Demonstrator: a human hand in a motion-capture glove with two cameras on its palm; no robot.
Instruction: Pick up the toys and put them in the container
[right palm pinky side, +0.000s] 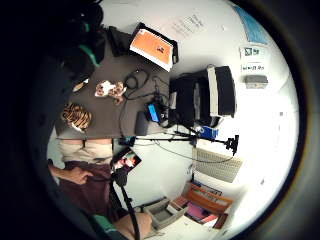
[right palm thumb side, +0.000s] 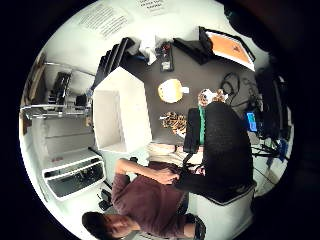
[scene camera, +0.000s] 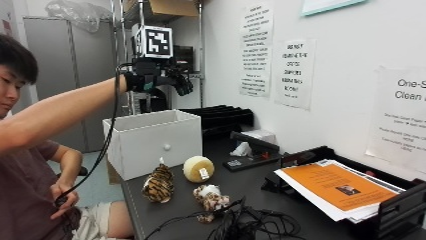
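A person's raised right arm holds the black-gloved right hand (scene camera: 163, 80) high above the open white box container (scene camera: 154, 142), fingers hanging loosely curled, holding nothing. On the dark table (scene camera: 266, 192), at the container's 4 o'clock, lie three toys close together: a striped tiger plush (scene camera: 158, 186), a round yellow plush (scene camera: 198, 168) and a brown-and-white plush (scene camera: 210, 198).

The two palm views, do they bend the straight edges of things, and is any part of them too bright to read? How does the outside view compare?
Little finger side palm view: the table edges bow, and the wall toward the rim is washed out. Thumb side palm view: the white container looks skewed, and the gloved right hand blocks part of the table. Outside view: lines stay straight and light is even; the tiger toy is slightly soft.
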